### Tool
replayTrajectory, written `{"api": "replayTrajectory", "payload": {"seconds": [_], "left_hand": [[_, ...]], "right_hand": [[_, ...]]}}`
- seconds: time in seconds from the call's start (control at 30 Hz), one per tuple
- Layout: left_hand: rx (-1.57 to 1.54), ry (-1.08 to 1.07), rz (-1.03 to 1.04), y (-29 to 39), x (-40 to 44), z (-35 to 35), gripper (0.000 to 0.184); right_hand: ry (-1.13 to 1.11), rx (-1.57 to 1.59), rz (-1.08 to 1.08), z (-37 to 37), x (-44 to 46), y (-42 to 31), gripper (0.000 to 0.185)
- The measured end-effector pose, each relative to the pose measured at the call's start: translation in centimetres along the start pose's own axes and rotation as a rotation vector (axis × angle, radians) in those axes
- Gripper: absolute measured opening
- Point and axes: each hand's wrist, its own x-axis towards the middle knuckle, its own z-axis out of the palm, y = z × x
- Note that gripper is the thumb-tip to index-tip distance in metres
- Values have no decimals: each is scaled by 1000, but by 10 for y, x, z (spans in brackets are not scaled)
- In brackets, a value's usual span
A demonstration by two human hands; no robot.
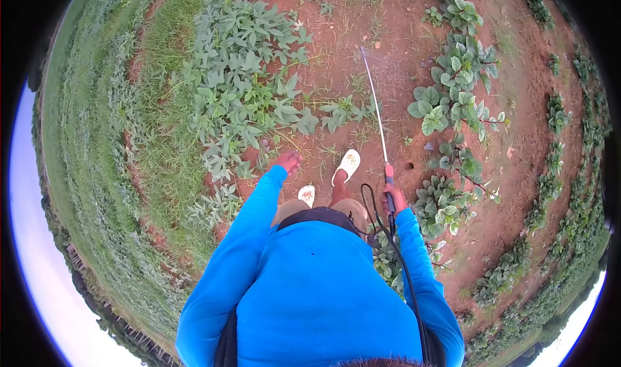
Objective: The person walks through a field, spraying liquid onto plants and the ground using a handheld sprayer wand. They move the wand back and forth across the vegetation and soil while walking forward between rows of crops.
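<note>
My right hand (pixel 395 199) is wrapped round the grey handle of a sprayer wand (pixel 377 111). The long, thin metal tube points forward over bare soil, and a faint mist shows near its tip. A black hose (pixel 407 273) runs from the handle back along my right arm. On the other side, my left hand (pixel 290 162) hangs beside the leafy plants (pixel 239 76), blurred, and its fingers cannot be made out clearly.
A row of broad-leaved plants (pixel 462 102) grows to the right of the wand. Reddish soil (pixel 343 37) lies between the rows. My feet wear white clogs (pixel 350 162). A small dark hole (pixel 409 166) is in the soil near my right hand. Grass (pixel 168 50) covers the left side.
</note>
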Motion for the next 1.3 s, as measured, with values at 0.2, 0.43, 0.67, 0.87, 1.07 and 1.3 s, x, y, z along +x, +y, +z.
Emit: {"api": "replayTrajectory", "payload": {"seconds": [0.2,0.43,0.67,0.87,1.07,1.3], "left_hand": [[78,59,-59,26,7,11,18],[104,116,-108,31,18,-11,24],[52,190,-78,44,37,-25,21],[151,131,-223,72,92,-15,20],[86,68,-20,122,170,-14,19],[-113,43,-61,255,231,-30,18]], "right_hand": [[-269,-199,-19,43,30,-94,22],[-488,-170,49,70,69,-134,20],[-223,-100,-10,43,47,-141,18],[-76,198,27,-14,60,-152,19],[-124,365,36,2,74,-248,21],[-551,398,239,66,108,-378,25]]}}
